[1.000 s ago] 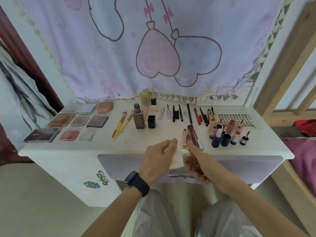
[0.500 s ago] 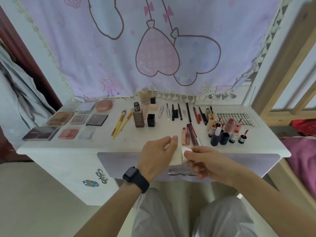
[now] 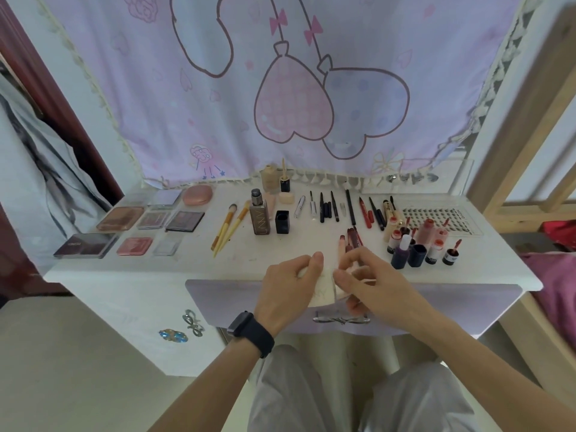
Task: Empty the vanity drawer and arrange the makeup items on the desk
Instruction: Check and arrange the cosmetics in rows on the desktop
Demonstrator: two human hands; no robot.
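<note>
Head view: the left hand (image 3: 290,285) and the right hand (image 3: 374,285) meet at the front edge of the white painted table (image 3: 249,263), directly above the lilac drawer front (image 3: 436,304). Both hands hold one small pale cream object (image 3: 324,289). The left fingers curl round its left part. The right thumb and fingers pinch its right end. The hands cover most of the object, so its type cannot be confirmed; it may be a soft tube.

On the table:
- Flat eyeshadow palettes (image 3: 120,218) lie at the left.
- Two yellow-handled brushes (image 3: 227,227) lie beside an upright brown square bottle (image 3: 259,218).
- A row of dark pencils (image 3: 325,211) lies toward the rear.
- Small red and dark bottles (image 3: 400,257) stand grouped at the right.
</note>
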